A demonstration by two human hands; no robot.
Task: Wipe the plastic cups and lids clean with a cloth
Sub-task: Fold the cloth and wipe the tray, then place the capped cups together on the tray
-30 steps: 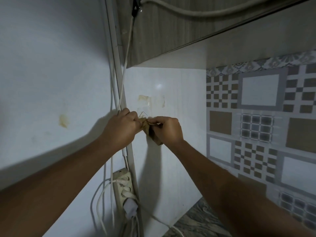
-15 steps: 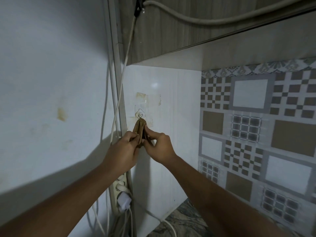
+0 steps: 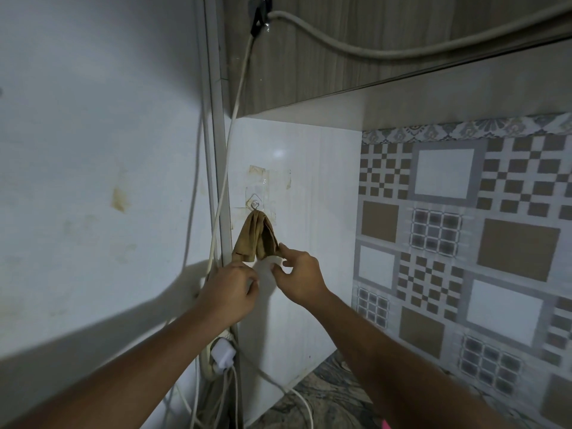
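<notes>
A tan cloth (image 3: 255, 236) hangs folded from a clear stick-on hook (image 3: 255, 204) on the white wall panel. Just below it my left hand (image 3: 230, 289) hovers with loosely curled fingers that hold nothing and do not touch the cloth. My right hand (image 3: 297, 277) is beside it, fingers relaxed, its index fingertip against the cloth's lower right edge. No cups or lids are in view.
A power strip with a white plug (image 3: 221, 354) and several cables hang along the vertical trim under my left arm. A wooden cabinet (image 3: 340, 48) overhangs above. Patterned tiles (image 3: 464, 243) cover the right wall, and a marbled counter (image 3: 334, 397) lies below.
Both hands held the cloth up at the hook before. They have let it go and dropped below it, and the cloth now hangs from the hook by itself.
</notes>
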